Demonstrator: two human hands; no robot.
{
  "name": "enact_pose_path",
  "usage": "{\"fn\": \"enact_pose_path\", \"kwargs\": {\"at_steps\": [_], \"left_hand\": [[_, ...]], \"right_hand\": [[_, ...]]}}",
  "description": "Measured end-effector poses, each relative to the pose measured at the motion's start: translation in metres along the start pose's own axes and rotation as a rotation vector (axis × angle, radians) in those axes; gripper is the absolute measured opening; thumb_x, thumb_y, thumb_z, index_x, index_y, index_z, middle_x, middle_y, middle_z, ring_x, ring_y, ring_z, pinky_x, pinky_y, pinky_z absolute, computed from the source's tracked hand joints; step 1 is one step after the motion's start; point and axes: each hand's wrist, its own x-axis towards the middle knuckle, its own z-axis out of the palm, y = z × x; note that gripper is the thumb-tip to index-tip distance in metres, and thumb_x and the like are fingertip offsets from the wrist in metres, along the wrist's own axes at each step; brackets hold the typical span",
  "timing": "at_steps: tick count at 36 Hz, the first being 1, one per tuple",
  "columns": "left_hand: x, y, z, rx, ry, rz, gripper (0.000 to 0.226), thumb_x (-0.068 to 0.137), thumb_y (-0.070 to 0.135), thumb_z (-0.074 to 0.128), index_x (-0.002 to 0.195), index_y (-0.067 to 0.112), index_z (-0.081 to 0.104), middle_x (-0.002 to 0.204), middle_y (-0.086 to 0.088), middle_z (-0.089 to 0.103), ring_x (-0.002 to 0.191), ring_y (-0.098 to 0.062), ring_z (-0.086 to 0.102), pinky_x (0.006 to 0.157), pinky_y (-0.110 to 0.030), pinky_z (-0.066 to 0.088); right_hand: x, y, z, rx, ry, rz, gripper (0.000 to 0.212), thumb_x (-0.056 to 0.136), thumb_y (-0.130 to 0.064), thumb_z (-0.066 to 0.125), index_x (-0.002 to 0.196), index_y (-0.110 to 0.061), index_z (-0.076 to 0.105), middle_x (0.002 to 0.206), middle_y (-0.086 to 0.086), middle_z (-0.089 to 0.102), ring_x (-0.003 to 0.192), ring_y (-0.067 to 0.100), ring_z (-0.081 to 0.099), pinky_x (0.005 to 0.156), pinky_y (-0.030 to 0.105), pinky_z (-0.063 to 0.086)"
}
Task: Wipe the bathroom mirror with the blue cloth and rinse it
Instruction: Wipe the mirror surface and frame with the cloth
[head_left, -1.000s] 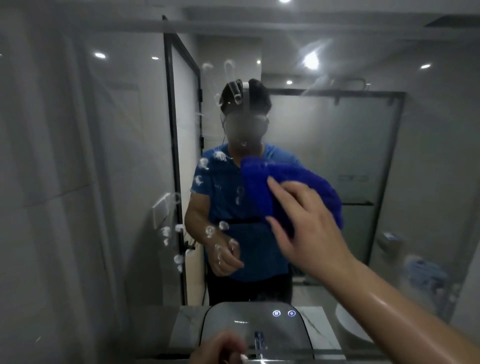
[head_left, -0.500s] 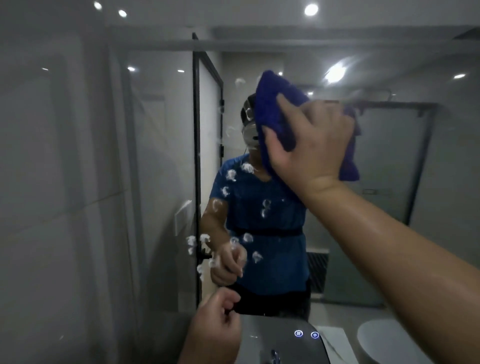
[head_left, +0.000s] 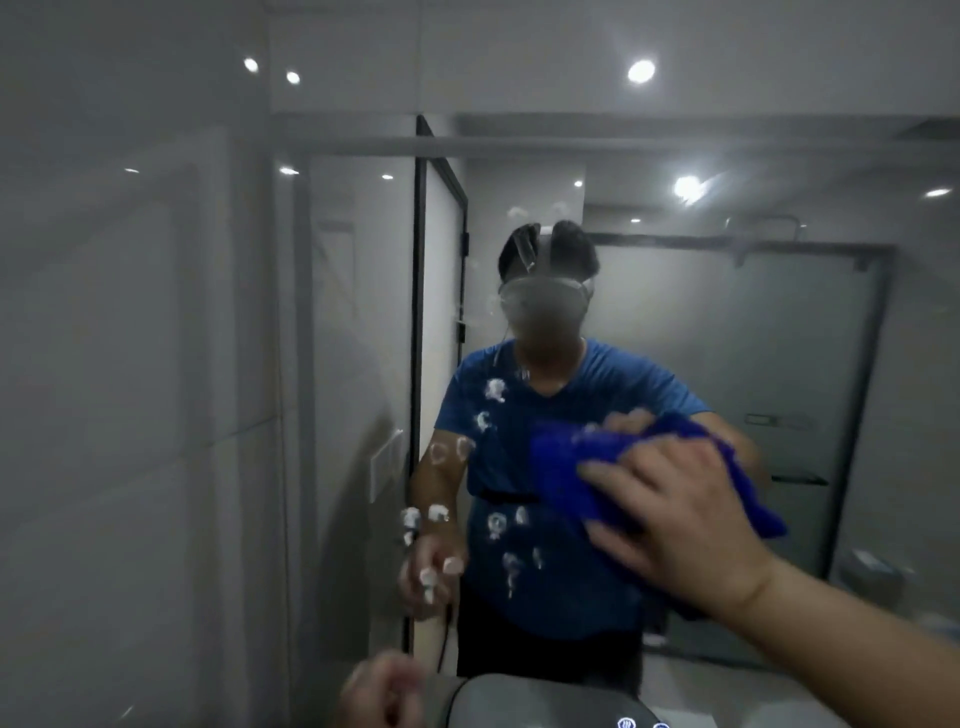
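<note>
The right hand (head_left: 680, 514) presses the blue cloth (head_left: 576, 478) flat against the mirror (head_left: 779, 338), fingers spread over the bunched fabric. Half a second ago hand and cloth were high, over the reflected head; now they have dropped to the reflected chest. White foam spots (head_left: 493, 389) remain on the glass left of the cloth. The left hand (head_left: 382, 693) hangs blurred at the bottom edge, lower than before; whether it is closed cannot be told.
</note>
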Motion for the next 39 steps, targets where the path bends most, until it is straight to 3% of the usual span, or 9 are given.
{"fn": "enact_pose_path", "kwargs": {"at_steps": [3, 6, 10, 13, 18, 23, 29, 34, 39], "left_hand": [[0.020, 0.029, -0.023, 0.036, 0.170, -0.006, 0.056, 0.073, -0.012, 0.070, 0.082, 0.043, 0.069, 0.067, 0.004, 0.064, 0.058, 0.001, 0.060, 0.056, -0.008, 0.042], [0.052, 0.073, -0.045, 0.014, 0.141, 0.005, 0.037, 0.089, -0.004, 0.063, 0.081, 0.031, 0.068, 0.088, 0.002, 0.066, 0.079, -0.008, 0.065, 0.067, -0.016, 0.042], [0.102, 0.137, -0.074, 0.039, 0.225, 0.161, 0.029, 0.094, 0.002, 0.057, 0.083, 0.028, 0.063, 0.090, 0.003, 0.065, 0.078, -0.008, 0.061, 0.063, -0.021, 0.040], [0.138, 0.170, -0.086, 0.049, 0.300, 0.250, 0.025, 0.092, 0.007, 0.053, 0.084, 0.029, 0.062, 0.094, 0.001, 0.069, 0.085, -0.015, 0.066, 0.072, -0.030, 0.049], [0.162, 0.198, -0.083, 0.201, 0.161, 0.238, 0.022, 0.097, 0.008, 0.053, 0.088, 0.025, 0.062, 0.107, 0.000, 0.058, 0.083, -0.009, 0.055, 0.070, -0.018, 0.038], [0.164, 0.186, -0.080, 0.304, 0.108, 0.231, 0.020, 0.085, 0.002, 0.054, 0.078, 0.021, 0.052, 0.093, 0.003, 0.048, 0.083, -0.022, 0.054, 0.068, -0.032, 0.039], [0.167, 0.186, -0.086, 0.375, 0.052, 0.249, 0.020, 0.081, 0.003, 0.053, 0.078, 0.022, 0.050, 0.091, 0.006, 0.045, 0.087, -0.024, 0.052, 0.074, -0.034, 0.040], [0.166, 0.183, -0.083, 0.396, 0.078, 0.257, 0.020, 0.082, 0.006, 0.056, 0.079, 0.024, 0.047, 0.093, 0.007, 0.044, 0.092, -0.024, 0.050, 0.078, -0.038, 0.043], [0.169, 0.181, -0.081, 0.382, 0.085, 0.258, 0.021, 0.080, 0.005, 0.053, 0.079, 0.024, 0.046, 0.094, 0.006, 0.046, 0.092, -0.025, 0.052, 0.079, -0.043, 0.049]], "right_hand": [[0.091, 0.017, -0.020, -0.045, 0.170, 0.290, 0.050, 0.089, -0.055, 0.066, 0.129, -0.024, 0.068, 0.106, 0.009, 0.065, 0.100, 0.036, 0.059, 0.086, 0.048, 0.040], [0.174, 0.025, -0.037, -0.081, 0.300, 0.550, 0.055, 0.093, -0.059, 0.059, 0.141, -0.031, 0.060, 0.122, 0.008, 0.065, 0.115, 0.036, 0.056, 0.097, 0.047, 0.041], [0.217, 0.003, -0.034, -0.085, 0.299, 0.657, 0.062, 0.098, -0.059, 0.050, 0.153, -0.033, 0.052, 0.129, 0.007, 0.062, 0.121, 0.034, 0.056, 0.104, 0.048, 0.039], [0.198, -0.029, -0.018, -0.067, 0.199, 0.543, 0.060, 0.096, -0.057, 0.053, 0.150, -0.032, 0.054, 0.121, 0.007, 0.060, 0.114, 0.033, 0.056, 0.101, 0.049, 0.040], [0.101, -0.086, 0.017, 0.080, -0.096, 0.270, 0.059, 0.088, -0.055, 0.065, 0.144, -0.035, 0.060, 0.124, 0.002, 0.058, 0.117, 0.031, 0.055, 0.098, 0.048, 0.038], [-0.005, -0.107, 0.036, 0.154, -0.334, 0.112, 0.054, 0.082, -0.057, 0.067, 0.134, -0.042, 0.064, 0.108, -0.009, 0.060, 0.097, 0.018, 0.061, 0.082, 0.042, 0.049], [0.010, -0.063, 0.017, 0.021, -0.142, 0.178, 0.048, 0.084, -0.049, 0.075, 0.129, -0.035, 0.069, 0.103, -0.001, 0.061, 0.092, 0.030, 0.060, 0.074, 0.043, 0.044], [0.133, -0.017, -0.021, -0.048, 0.098, 0.492, 0.048, 0.092, -0.053, 0.058, 0.132, -0.028, 0.066, 0.111, 0.014, 0.067, 0.102, 0.041, 0.061, 0.090, 0.053, 0.046], [0.243, -0.009, -0.045, 0.120, 0.365, 0.752, 0.051, 0.094, -0.051, 0.063, 0.136, -0.023, 0.055, 0.126, 0.002, 0.067, 0.116, 0.033, 0.064, 0.103, 0.048, 0.044]]}}
